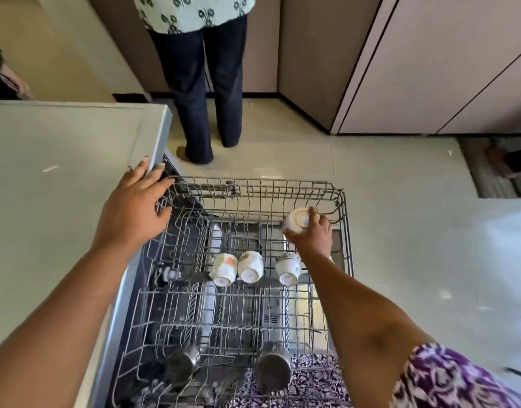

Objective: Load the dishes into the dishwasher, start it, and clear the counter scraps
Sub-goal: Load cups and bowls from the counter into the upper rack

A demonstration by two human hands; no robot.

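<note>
View from above of a grey wire dishwasher rack pulled out over the open door. The right hand holds a small white ceramic cup at the rack's far right corner, just inside the rim. The cup is glazed white, rounded in the body and turned so that its circular base, marked with thin orange-brown rings, faces up and toward the camera; its mouth is hidden. The fingers curl over the cup's right side, the forefinger lying along the edge of the base, and the palm sits under and behind the body; whether the cup touches the wires cannot be told. The left hand rests flat at the rack's far left corner, its fingers straight and spread, their tips against the edge of the pale grey countertop that borders the rack's left side. At mid-rack three white patterned cups lie in a row, bases toward the camera. At the rack's near edge stand two steel tumblers, inverted. Beyond the rack's far rim a second person stands on the tiled floor.
</note>
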